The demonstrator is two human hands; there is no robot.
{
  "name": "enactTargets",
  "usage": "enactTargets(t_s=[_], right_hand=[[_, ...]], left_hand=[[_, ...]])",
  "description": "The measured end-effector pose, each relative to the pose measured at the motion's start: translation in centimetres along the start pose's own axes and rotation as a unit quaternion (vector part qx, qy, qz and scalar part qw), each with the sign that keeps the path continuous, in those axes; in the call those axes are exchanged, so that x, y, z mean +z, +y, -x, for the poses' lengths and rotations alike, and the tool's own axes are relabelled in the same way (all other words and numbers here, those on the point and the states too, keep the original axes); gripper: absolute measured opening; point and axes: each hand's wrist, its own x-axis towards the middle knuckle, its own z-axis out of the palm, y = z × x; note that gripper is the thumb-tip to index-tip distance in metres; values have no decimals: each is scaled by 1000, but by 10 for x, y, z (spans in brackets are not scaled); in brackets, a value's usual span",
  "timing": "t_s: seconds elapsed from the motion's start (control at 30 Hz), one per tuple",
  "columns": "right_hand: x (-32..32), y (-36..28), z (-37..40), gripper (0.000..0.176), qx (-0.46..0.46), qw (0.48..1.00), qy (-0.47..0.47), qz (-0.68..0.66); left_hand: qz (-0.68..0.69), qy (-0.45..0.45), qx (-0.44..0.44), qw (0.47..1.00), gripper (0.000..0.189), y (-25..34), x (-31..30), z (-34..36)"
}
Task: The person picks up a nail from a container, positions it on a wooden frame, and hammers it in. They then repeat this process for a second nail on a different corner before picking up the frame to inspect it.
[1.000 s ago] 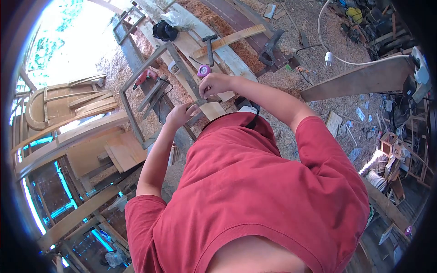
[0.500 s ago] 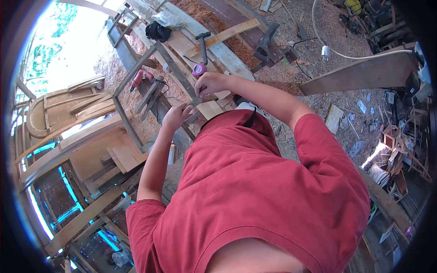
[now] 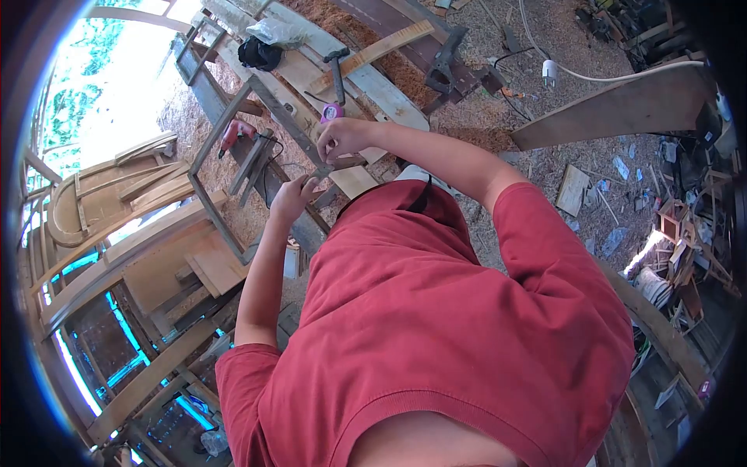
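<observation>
A grey wooden frame (image 3: pixel 208 194) with angled corners lies in front of me. At its near right corner, my left hand (image 3: pixel 291 196) is closed on the frame, thumb uppermost. Just above that corner is my right hand (image 3: pixel 342 140), its fingers curled in a pinch; whatever they hold is too small to make out. A purple tape measure (image 3: pixel 332 112) lies just beyond my right hand, with a hammer (image 3: pixel 338 76) behind it. Near my knees a pale wooden board (image 3: pixel 354 181) shows. Within the frame's outline sits a red power drill (image 3: pixel 236 136) beside short wood pieces.
Long planks (image 3: pixel 373 86) extend away, bearing a dark bag (image 3: pixel 259 54) and clear plastic (image 3: pixel 278 33). Wooden panels (image 3: pixel 156 272) are stacked at left. A white plug (image 3: pixel 549 74) hangs by a wide board (image 3: pixel 622 117) at right. Sawdust and scraps cover the floor.
The view has shifted slightly, moving most things a little left. My right hand's fingers have loosened a little over the frame corner. My left hand stays at the frame.
</observation>
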Motion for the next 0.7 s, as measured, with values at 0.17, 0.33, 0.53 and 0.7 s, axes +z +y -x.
enactTargets(t_s=[0.17, 0.33, 0.53, 0.7], right_hand=[[5, 7, -4, 9, -50, 999, -3, 6], [4, -8, 0, 9, -23, 999, -24, -10], [17, -3, 11, 10, -40, 999, 27, 18], [40, 2, 26, 9, 12, 993, 118, 27]], left_hand=[[4, 14, 8, 1000, 58, -7, 5, -1], [2, 26, 27, 999, 60, -8, 8, 2], [7, 5, 2, 1000, 59, -7, 10, 4], [13, 7, -2, 1000, 58, -3, 9, 6]])
